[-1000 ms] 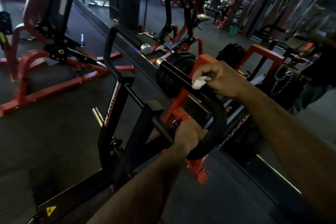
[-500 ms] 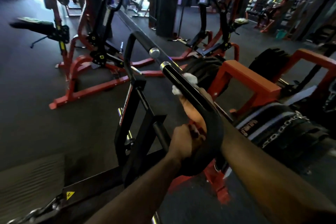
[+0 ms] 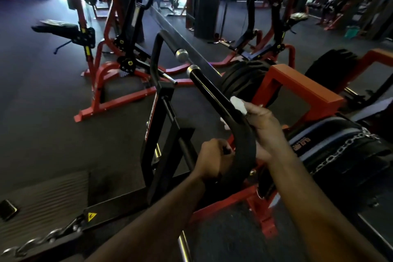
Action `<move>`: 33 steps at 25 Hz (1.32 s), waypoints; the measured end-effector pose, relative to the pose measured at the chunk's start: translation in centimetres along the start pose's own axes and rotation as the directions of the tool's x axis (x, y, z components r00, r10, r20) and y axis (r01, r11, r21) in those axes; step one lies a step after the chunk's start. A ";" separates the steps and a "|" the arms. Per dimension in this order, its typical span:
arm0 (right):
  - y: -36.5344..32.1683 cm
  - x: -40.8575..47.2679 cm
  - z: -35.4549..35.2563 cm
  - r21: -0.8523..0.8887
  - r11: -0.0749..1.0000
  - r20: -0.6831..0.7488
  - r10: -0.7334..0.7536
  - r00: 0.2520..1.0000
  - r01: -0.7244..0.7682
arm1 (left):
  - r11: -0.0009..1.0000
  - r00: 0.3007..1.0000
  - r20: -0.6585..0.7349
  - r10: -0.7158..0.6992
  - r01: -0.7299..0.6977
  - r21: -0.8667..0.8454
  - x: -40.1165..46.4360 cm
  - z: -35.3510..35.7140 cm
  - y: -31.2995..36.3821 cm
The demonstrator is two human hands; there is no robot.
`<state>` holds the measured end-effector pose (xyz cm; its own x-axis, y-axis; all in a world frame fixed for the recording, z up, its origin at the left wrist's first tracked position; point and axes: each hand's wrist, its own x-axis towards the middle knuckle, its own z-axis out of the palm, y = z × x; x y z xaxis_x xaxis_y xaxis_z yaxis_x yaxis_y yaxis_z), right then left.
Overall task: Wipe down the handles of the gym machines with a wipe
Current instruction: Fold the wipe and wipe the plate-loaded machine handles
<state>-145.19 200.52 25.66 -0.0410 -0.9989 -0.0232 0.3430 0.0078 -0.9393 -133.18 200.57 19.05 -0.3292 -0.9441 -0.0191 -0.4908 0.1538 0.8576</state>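
A black padded handle [image 3: 214, 95] with a chrome end cap rises from a black and red gym machine in the middle of the view. My right hand [image 3: 263, 127] wraps round this handle near its bend, holding a white wipe [image 3: 238, 104] against the grip. Part of the wipe shows below the bar too. My left hand [image 3: 212, 159] grips the thin black crossbar just beside the handle's lower curve. A second black handle [image 3: 168, 42] with a chrome cap stands to the left, untouched.
Weight plates [image 3: 246, 83] and an orange frame [image 3: 302, 89] stand to the right. A chained belt [image 3: 344, 155] lies at the right. Red machines [image 3: 110, 70] fill the left floor. A dark phone-like slab [image 3: 7, 209] lies on the ribbed platform at the lower left.
My right hand has slid back down the handle towards its bend with the wipe. My left hand has kept its grip on the crossbar. My view has shifted a little.
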 end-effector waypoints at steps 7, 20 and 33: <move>-5.1 0.5 2.2 -0.719 0.633 0.132 -0.280 0.951 0.286 | 0.997 0.995 0.095 -0.029 0.035 -0.068 -0.5 0.5 0.3; -2.7 -7.1 11.6 -0.783 -0.621 0.150 -0.253 0.956 -0.041 | 0.922 0.886 0.399 0.236 -0.075 -0.379 0.9 -2.1 -1.9; 6.5 -12.6 9.4 -0.851 -0.423 0.050 -0.655 0.754 -0.311 | 0.043 0.472 0.713 0.518 -0.847 0.530 8.8 -8.5 -6.6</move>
<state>-133.62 212.75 23.03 -0.2086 -0.7608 0.6146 -0.9310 0.3468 0.1134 -126.04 188.75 17.58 -0.9850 -0.1583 0.0689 -0.1697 0.9609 -0.2188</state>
